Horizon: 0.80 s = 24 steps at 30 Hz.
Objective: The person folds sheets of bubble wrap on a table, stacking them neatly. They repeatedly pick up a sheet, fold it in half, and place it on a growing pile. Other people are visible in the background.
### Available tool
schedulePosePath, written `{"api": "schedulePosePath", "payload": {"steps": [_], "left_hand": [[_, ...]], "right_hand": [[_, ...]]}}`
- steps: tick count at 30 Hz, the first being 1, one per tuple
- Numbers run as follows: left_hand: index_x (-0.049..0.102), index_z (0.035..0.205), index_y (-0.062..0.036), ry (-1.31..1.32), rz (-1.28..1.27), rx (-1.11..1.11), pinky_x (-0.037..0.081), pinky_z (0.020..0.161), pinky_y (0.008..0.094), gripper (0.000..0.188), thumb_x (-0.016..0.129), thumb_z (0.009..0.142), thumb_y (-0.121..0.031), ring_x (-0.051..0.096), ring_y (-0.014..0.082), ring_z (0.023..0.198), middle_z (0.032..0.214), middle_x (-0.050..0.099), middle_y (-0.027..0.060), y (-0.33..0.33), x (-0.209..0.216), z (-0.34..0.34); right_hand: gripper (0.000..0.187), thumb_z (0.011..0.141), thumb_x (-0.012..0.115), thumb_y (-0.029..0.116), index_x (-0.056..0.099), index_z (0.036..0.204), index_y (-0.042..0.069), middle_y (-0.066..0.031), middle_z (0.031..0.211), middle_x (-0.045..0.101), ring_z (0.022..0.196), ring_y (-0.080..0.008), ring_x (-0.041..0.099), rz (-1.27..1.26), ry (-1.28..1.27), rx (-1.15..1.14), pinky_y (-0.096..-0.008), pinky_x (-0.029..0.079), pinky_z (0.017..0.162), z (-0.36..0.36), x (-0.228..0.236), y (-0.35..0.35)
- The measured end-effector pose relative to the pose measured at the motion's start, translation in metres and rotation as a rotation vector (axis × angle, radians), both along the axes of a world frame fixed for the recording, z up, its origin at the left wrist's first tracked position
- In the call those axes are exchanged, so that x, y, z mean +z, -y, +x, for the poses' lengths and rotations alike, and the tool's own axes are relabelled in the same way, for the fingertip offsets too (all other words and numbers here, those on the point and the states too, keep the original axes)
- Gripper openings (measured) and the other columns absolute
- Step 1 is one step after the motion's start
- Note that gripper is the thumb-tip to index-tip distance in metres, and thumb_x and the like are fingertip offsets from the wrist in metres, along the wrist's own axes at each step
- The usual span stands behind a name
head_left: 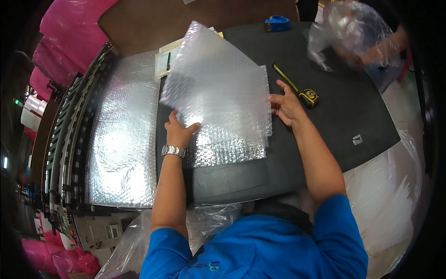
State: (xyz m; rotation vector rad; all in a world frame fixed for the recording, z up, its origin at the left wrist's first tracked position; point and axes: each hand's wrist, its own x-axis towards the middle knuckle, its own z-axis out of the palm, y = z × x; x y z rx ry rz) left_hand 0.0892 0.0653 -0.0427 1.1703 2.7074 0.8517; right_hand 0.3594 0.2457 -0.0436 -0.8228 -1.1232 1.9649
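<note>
A clear bubble wrap sheet point(213, 79) lies askew over more bubble wrap pieces point(223, 153), whose edges show below and to the right. My left hand point(179, 135), with a metal-banded watch at its wrist, is at the lower left edge. Its thumb and fingers are spread, the thumb over the plastic. At the right edge is my right hand point(289, 106), fingers apart and tips against the sheets' side. Whether either hand pinches a layer is hard to see.
Left of the dark table point(334, 125) lies a long bubble wrap web point(123, 130) beside machine rollers point(69, 130). A yellow-black tape measure point(308, 97), a blue tape dispenser point(277, 23) and papers with a pen point(168, 60) lie about. Another person's arm point(383, 49) handles clear plastic point(355, 25).
</note>
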Motion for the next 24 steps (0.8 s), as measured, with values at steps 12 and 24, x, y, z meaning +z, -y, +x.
{"api": "schedulePosePath", "payload": {"steps": [12, 24], "left_hand": [[0.04, 0.115, 0.0008, 1.31, 0.604, -0.211, 0.045, 0.079, 0.0372, 0.047, 0.048, 0.085, -0.035, 0.053, 0.0238, 0.094, 0.105, 0.052, 0.0149, 0.019, -0.005, -0.012], [0.037, 0.118, -0.0011, 0.729, 0.828, -0.561, 0.04, 0.086, 0.0344, 0.065, 0.07, 0.063, -0.012, 0.05, 0.0218, 0.098, 0.107, 0.051, 0.01, 0.033, 0.022, 0.02]], "right_hand": [[0.095, 0.063, 0.071, 0.003, 0.009, 0.136, 0.006, -0.0216, 0.121, 0.042, 0.112, -0.0267, 0.042, 0.437, 0.243, 0.005, -0.0323, 0.031, 0.096, -0.026, -0.001, 0.025], [0.082, 0.057, 0.074, 0.014, 0.032, 0.127, 0.007, -0.0095, 0.122, 0.043, 0.115, -0.0235, 0.038, 0.42, -0.125, 0.051, -0.0344, 0.027, 0.098, 0.001, 0.042, 0.033]]}}
